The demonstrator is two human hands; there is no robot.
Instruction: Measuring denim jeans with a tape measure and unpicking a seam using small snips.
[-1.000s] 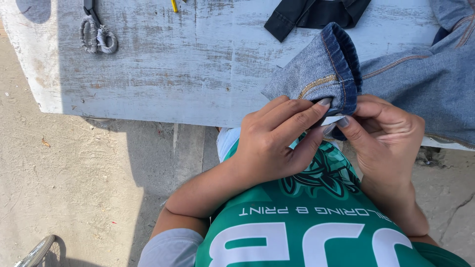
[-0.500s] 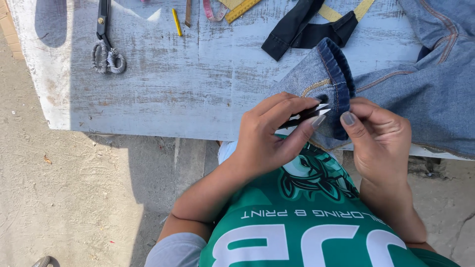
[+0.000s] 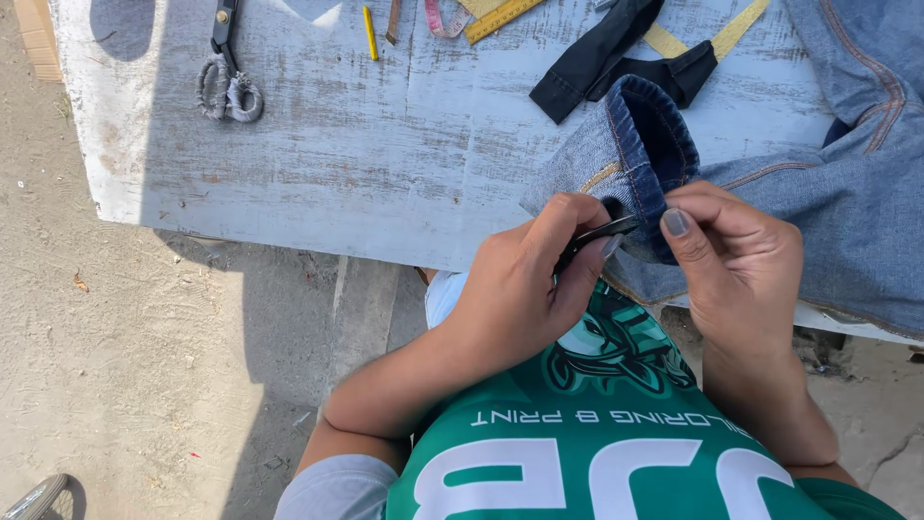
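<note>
A blue denim garment [image 3: 847,183] lies on the worn white table [image 3: 385,164], with its rolled cuff [image 3: 635,135] hanging over the near edge. My left hand [image 3: 525,289] grips a small black tool [image 3: 597,236]. The tool's tip sits against the folded hem of the cuff. My right hand [image 3: 736,265] pinches the cuff's edge from the right, thumb on top, holding the fold taut. Both hands hover just off the table's near edge, above my green shirt.
At the table's far left lie scissors [image 3: 226,72] with wrapped handles. A yellow pencil [image 3: 371,32], a measuring tape [image 3: 438,19], a yellow ruler [image 3: 500,14] and a black cloth piece [image 3: 602,53] lie along the far side. Sandy ground lies to the left, with a wheel [image 3: 34,496] at the bottom corner.
The cuff has been turned and lifted slightly. The black tool now shows between my left fingers at the hem. My right hand's pinch has shifted onto the fold.
</note>
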